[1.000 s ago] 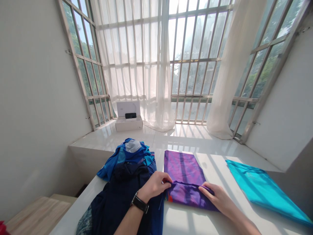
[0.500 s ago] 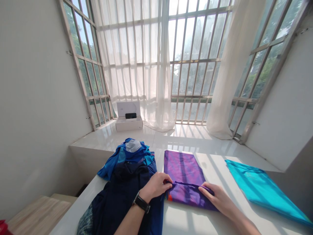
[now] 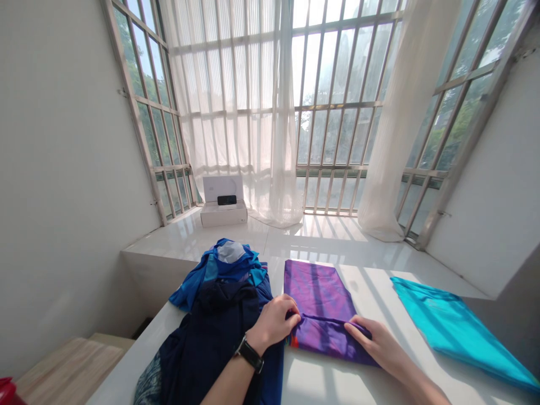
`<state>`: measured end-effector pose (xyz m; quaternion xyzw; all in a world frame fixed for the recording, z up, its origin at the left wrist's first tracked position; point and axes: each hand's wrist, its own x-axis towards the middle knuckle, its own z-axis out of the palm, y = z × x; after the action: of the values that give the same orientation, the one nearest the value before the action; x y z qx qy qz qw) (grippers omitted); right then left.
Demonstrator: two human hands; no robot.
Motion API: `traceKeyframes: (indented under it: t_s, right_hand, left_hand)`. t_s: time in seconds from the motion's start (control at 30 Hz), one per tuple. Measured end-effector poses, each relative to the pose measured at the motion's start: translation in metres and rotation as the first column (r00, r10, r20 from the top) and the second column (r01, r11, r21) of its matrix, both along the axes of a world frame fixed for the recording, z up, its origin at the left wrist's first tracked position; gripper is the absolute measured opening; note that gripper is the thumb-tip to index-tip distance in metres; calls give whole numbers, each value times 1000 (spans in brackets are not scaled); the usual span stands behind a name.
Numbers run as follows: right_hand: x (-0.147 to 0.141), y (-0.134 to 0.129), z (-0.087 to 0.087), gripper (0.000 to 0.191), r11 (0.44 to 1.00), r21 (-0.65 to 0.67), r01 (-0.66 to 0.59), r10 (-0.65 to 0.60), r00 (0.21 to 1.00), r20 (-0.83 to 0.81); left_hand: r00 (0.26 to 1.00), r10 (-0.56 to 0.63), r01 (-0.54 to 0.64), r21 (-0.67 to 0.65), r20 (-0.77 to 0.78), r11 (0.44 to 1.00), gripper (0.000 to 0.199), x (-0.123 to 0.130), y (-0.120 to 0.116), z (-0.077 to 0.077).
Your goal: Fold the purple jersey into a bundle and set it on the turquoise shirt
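Note:
A purple garment (image 3: pixel 318 287) lies folded flat on the white table (image 3: pixel 312 382), its near part turned up so that a raised edge runs across it. My left hand (image 3: pixel 278 320), with a dark watch on the wrist, pinches the left end of that edge. At the right end, my right hand (image 3: pixel 373 340) grips the same edge between thumb and fingers. Left of the purple garment, and partly under my left forearm, lies a heap of dark navy clothing (image 3: pixel 211 337) with blue clothing (image 3: pixel 202 275) on its far end.
A folded turquoise garment (image 3: pixel 459 326) lies on the right of the table. On the window ledge stands an open white box (image 3: pixel 223 216) with a dark phone-like object (image 3: pixel 226 200) in it. Sheer curtains (image 3: pixel 270 124) hang before barred windows. A red object (image 3: pixel 7 391) shows at lower left.
Both hands keep hold of the purple garment's edge and have barely moved. The whole view has shifted very slightly.

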<state>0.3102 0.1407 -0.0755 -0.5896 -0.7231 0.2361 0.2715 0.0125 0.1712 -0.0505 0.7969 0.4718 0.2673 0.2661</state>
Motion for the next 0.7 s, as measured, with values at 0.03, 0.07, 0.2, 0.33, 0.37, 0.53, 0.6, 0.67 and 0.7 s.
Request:
traceKeyframes:
  t_s: [0.03, 0.07, 0.2, 0.33, 0.37, 0.53, 0.6, 0.67, 0.7]
  right_hand:
    - [0, 0, 0, 48, 1000, -1, -2, 2, 1000, 2]
    - [0, 1, 0, 48, 1000, -3, -3, 3, 1000, 4]
    - [0, 1, 0, 49, 1000, 6, -2, 2, 1000, 4]
    - [0, 1, 0, 49, 1000, 14, 2, -2, 1000, -7]
    - [0, 1, -1, 48, 1000, 16, 3, -3, 1000, -11]
    - [2, 0, 0, 47, 999, 31, 19, -18, 999, -29]
    - [2, 0, 0, 47, 999, 32, 23, -22, 999, -32]
    - [2, 1, 0, 47, 999, 29, 22, -21, 999, -33]
    - [2, 1, 0, 47, 999, 26, 21, -20, 999, -33]
  left_hand:
    - [1000, 5, -5, 2, -7, 1000, 12, 1, 0, 0]
    - [1000, 18, -18, -1, -22, 1000, 12, 1, 0, -1]
    - [996, 54, -55, -17, -70, 998, 14, 2, 0, -1]
    - [997, 60, -61, -19, -43, 998, 14, 3, 1, -3]
    - [997, 62, -63, -20, -35, 998, 14, 3, 1, -4]
    - [998, 64, -65, -18, -12, 998, 14, 2, 2, -4]
    - [998, 57, -57, -17, -15, 998, 15, 1, 3, -1]
    - [999, 35, -36, -32, -32, 999, 17, 0, 2, 2]
    - [999, 23, -24, -42, -41, 999, 18, -1, 2, 3]
